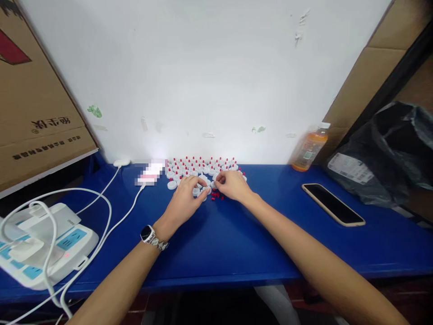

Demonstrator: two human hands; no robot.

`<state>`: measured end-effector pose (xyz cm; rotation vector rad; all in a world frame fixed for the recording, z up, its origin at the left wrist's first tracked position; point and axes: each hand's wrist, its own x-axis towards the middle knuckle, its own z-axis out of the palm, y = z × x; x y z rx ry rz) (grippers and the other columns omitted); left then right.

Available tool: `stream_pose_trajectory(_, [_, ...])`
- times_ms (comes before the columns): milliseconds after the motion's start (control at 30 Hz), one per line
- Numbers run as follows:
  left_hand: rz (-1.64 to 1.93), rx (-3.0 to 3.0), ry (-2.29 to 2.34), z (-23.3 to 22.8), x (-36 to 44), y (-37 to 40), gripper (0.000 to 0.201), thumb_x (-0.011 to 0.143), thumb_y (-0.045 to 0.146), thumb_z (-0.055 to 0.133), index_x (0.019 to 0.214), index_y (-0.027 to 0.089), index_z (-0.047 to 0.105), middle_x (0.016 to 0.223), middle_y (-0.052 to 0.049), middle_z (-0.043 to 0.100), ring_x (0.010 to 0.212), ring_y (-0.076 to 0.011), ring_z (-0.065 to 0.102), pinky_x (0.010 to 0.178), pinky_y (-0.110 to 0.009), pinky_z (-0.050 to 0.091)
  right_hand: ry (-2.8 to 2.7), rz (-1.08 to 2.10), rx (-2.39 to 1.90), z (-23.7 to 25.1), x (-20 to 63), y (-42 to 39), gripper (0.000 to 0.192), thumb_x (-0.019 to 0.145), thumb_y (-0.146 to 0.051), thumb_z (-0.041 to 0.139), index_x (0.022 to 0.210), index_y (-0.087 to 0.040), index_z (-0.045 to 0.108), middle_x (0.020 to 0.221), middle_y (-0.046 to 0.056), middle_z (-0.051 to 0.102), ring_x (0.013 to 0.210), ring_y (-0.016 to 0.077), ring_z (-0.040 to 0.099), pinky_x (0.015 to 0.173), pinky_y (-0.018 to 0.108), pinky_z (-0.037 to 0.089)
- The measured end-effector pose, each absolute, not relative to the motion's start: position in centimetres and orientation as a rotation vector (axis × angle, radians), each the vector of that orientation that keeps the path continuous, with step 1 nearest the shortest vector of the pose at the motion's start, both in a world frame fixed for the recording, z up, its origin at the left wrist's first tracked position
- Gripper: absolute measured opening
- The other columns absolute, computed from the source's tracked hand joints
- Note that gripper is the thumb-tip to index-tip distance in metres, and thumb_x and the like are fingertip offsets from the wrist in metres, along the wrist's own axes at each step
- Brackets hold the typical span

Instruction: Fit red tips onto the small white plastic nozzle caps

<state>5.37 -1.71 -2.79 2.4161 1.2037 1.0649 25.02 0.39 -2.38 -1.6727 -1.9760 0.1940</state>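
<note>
My left hand point(187, 197) is curled with thumb and forefinger closed on a small white plastic cap point(205, 190). Opposite it, my right hand point(234, 185) has its fingers pinched together beside other white caps; what they grip is hidden. Just below the right fingertips lies a small pile of loose red tips point(216, 195). Behind both hands, many white caps with red tips point(185, 167) stand close together near the wall. A few plain white caps between the hands are partly covered by my fingers.
A phone point(333, 204) lies on the blue table point(216, 253) at right, near an orange drink bottle point(310, 148) and a dark plastic bag point(372, 153). On the left are a power strip point(81, 246), white cables and a blurred lit object point(151, 174). A white wall point(216, 81) rises behind.
</note>
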Motion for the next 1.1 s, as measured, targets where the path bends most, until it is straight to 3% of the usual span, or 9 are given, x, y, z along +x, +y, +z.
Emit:
stream_pose_trajectory(200, [1.053, 2.407, 1.196, -2.8, 5.3, -1.7, 0.014, 0.094, 0.034, 0.056, 0.095, 0.023, 0.062, 0.101, -0.003, 0.065, 0.099, -0.0229, 0.056, 0.082, -0.036, 0.045, -2.013, 0.026, -1.774, -1.5, 25.1, 2.1, 0.031, 0.084, -0.029, 0.057, 0.112, -0.018, 0.068, 0.098, 0.009, 0.075, 0.092, 0.0234, 0.067, 0.083, 0.033, 0.042])
stream_pose_trajectory(333, [1.041, 2.406, 1.181, -2.8, 5.3, -1.8, 0.014, 0.095, 0.035, 0.055, 0.094, 0.022, 0.062, 0.099, -0.003, 0.065, 0.099, -0.0224, 0.055, 0.082, -0.035, 0.045, -2.125, 0.011, -1.826, -1.7, 25.1, 3.8, 0.031, 0.084, -0.034, 0.061, 0.11, -0.018, 0.07, 0.101, 0.011, 0.074, 0.1, 0.0264, 0.064, 0.09, 0.036, 0.04])
stream_pose_trajectory(733, [1.102, 2.411, 1.194, -2.7, 4.9, -1.5, 0.014, 0.096, 0.033, 0.054, 0.1, 0.021, 0.061, 0.104, -0.005, 0.061, 0.104, -0.0228, 0.056, 0.086, -0.037, 0.047, -2.105, -0.022, -1.631, -3.1, 25.1, 4.8, 0.033, 0.084, -0.044, 0.065, 0.104, -0.018, 0.069, 0.096, 0.009, 0.068, 0.099, 0.0256, 0.058, 0.092, 0.041, 0.033])
stream_pose_trajectory(933, [1.235, 2.423, 1.173, -2.6, 4.8, -1.3, 0.033, 0.095, 0.026, 0.055, 0.128, 0.024, 0.052, 0.125, -0.007, 0.052, 0.108, -0.0208, 0.056, 0.087, -0.035, 0.051, -1.976, 0.059, -1.38, -1.9, 25.3, 2.8, 0.022, 0.089, -0.038, 0.058, 0.098, -0.021, 0.068, 0.092, 0.003, 0.067, 0.093, 0.0205, 0.058, 0.091, 0.038, 0.031])
stream_pose_trajectory(1100, [1.169, 2.426, 1.179, -3.3, 4.7, -0.8, 0.03, 0.095, 0.021, 0.053, 0.124, 0.024, 0.053, 0.121, -0.007, 0.052, 0.103, -0.0194, 0.058, 0.086, -0.035, 0.053, -2.026, 0.044, -1.515, -1.7, 25.8, 1.9, 0.017, 0.085, -0.028, 0.058, 0.093, -0.02, 0.07, 0.093, 0.005, 0.069, 0.096, 0.0226, 0.059, 0.088, 0.037, 0.031])
